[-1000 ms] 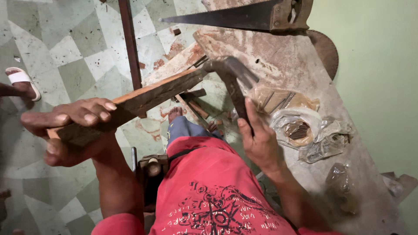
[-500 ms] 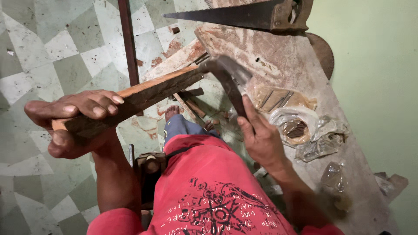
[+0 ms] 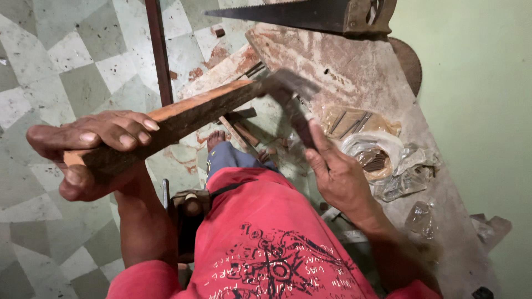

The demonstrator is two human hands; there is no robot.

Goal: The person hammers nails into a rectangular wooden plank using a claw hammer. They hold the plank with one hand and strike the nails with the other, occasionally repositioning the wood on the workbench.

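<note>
left hand [image 3: 91, 147] is wrapped tight round the near end of a long reddish wooden batten [image 3: 172, 124], fingers over the top, thumb underneath. the batten runs up and right from that hand, its far end meeting the hammer head [image 3: 288, 86] near the edge of the workbench [image 3: 354, 72]. right hand [image 3: 341, 177] is closed round the hammer handle [image 3: 302, 124], index finger laid along it.

risks, as a judgement:
- batten is gripped at one end only; whether the far end rests on the bench cannot be told. if it doesn't, a blow or pry could twist it out of the left hand.
- if the hammer head slips off the wood, it travels toward the bare foot [image 3: 216, 138] just below.
- finger along the handle weakens the grip; the hammer could rotate on impact.
- handsaw [image 3: 310, 14] lies across the bench's far end, teeth exposed, within swing reach.

surface: bench top is worn, stained, rust-coloured. on it: brown paper packet of nails [image 3: 354, 123], clear plastic bags [image 3: 388, 160] of small hardware. floor is grey and white patterned tile [image 3: 66, 55] with wood offcuts [image 3: 244, 130] scattered near the foot. pale green wall [image 3: 476, 111] on the right. a dark metal rod [image 3: 158, 50] stands upright to the left.
</note>
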